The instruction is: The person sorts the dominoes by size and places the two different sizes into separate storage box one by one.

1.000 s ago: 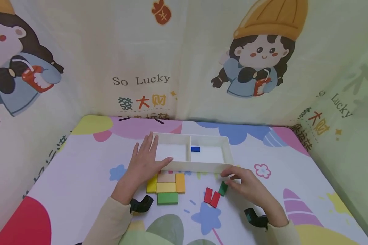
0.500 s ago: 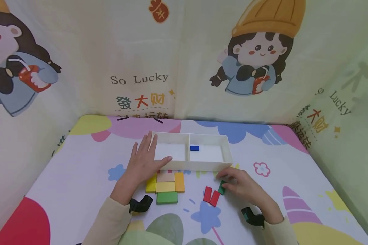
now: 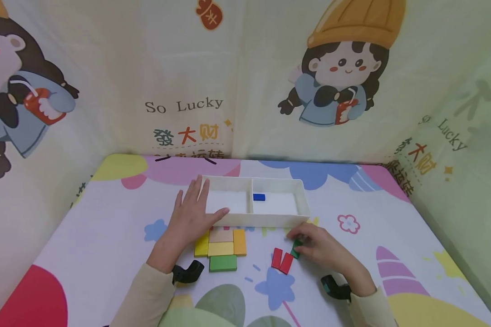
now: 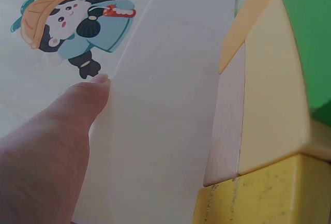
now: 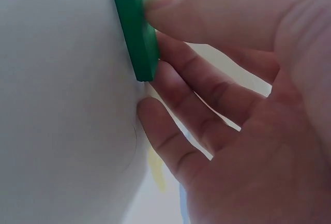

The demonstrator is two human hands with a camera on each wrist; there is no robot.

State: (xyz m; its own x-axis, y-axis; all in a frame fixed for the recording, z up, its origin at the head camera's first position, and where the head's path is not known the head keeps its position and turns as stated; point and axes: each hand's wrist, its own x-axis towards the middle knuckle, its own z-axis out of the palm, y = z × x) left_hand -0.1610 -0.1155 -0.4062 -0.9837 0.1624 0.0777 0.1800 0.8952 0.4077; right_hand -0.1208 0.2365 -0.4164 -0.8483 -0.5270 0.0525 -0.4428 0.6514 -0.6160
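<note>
My left hand (image 3: 191, 215) lies with fingers spread over the left end of a white two-compartment box (image 3: 266, 220). Its thumb (image 4: 77, 105) rests on the front rim in the left wrist view. To the right, my right hand (image 3: 327, 247) pinches a small dark green block (image 5: 132, 27) just in front of the box. The thumb presses one face of it, with the fingers curled behind. Beside that block lie two small red blocks (image 3: 276, 258). A small blue block (image 3: 259, 197) sits in the right compartment against the divider.
Before the box's left half, larger blocks lie together: a yellow one (image 3: 202, 246), a pinkish one (image 3: 221, 235), a pale yellow one (image 3: 221, 249), an orange one (image 3: 239, 242) and a green one (image 3: 223, 263). A printed cloth (image 3: 115, 236) covers the table; patterned curtains surround it.
My right hand has moved slightly left, and its fingers have closed around the small green block. The left hand keeps its place on the box. The head view has shifted a little.
</note>
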